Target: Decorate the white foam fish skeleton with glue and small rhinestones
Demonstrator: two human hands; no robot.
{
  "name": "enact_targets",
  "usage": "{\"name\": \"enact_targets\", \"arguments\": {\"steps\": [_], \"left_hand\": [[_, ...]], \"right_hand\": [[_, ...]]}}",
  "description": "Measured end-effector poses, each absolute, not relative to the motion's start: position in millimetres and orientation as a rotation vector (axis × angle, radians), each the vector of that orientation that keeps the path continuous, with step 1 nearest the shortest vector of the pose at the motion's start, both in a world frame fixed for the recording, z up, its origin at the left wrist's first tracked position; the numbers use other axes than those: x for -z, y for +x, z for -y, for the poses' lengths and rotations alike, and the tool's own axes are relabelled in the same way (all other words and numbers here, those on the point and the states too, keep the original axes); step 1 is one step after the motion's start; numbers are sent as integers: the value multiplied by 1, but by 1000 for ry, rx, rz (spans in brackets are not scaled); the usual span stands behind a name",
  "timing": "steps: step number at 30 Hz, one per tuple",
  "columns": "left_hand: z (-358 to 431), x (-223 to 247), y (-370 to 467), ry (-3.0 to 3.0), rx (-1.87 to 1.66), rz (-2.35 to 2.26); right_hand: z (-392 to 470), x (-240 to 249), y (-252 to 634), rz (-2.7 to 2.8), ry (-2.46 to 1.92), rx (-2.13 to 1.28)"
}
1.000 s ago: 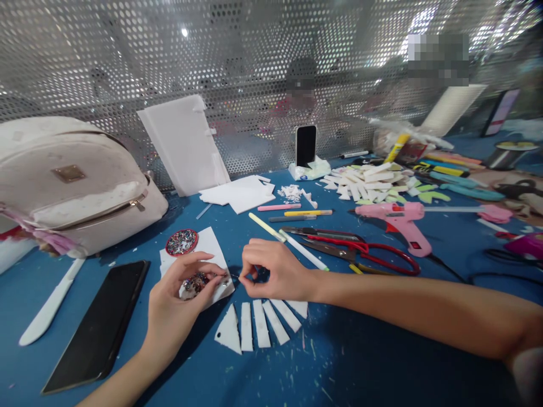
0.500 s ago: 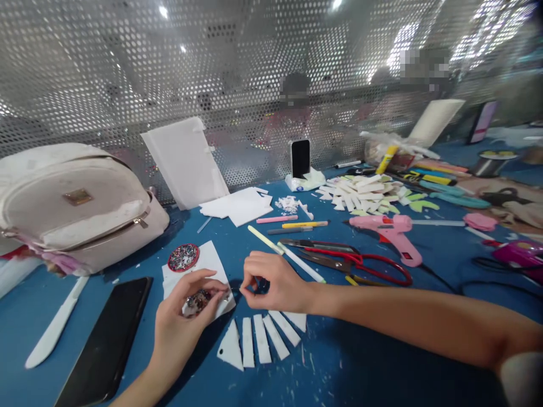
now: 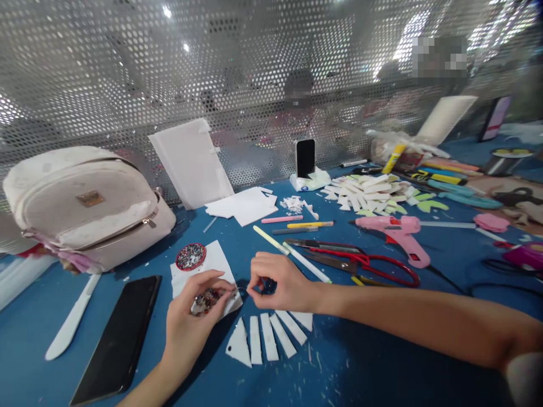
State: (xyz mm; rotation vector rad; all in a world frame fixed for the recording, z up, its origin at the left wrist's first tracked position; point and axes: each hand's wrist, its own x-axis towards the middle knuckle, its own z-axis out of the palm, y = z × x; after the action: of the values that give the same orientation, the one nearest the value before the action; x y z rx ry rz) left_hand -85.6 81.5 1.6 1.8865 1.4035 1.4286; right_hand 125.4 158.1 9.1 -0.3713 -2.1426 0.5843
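Thumb and index finger of my left hand [image 3: 193, 316] are pinched together over a white paper sheet [image 3: 180, 277]; whatever tiny thing lies between them is too small to make out. Mixed small beads [image 3: 206, 302] show through the gap of that hand. My right hand [image 3: 282, 282], just beside it, pinches the end of a thin curved strand [image 3: 242, 289], like wire or thread, which runs toward the left fingertips. A round red lid [image 3: 190, 257] full of beads sits on the sheet. White foam strips [image 3: 268, 337] fan out in front of both hands.
A black phone [image 3: 116, 339] and a white plastic knife [image 3: 72, 322] lie left, before a pale backpack [image 3: 89, 209]. Rightward are markers [image 3: 307, 263], red-handled scissors [image 3: 365, 260], a pink glue gun [image 3: 394, 229] and a foam-piece heap [image 3: 373, 192]. A perforated metal screen [image 3: 254, 85] stands behind.
The view has turned slightly left, so everything sits a little further right in the picture. Both hands keep nearly the same pinching pose, close together.
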Motion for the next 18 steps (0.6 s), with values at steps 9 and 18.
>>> {"name": "enact_targets", "arguments": {"steps": [9,18], "left_hand": [[-82,0,-86,1879,-1433,-1413],[-81,0,-87,1861,-1443,-1400]], "right_hand": [[-159,-8,125,2163,-380,-607],[-158,-9,125,2160,-362,-606]]}}
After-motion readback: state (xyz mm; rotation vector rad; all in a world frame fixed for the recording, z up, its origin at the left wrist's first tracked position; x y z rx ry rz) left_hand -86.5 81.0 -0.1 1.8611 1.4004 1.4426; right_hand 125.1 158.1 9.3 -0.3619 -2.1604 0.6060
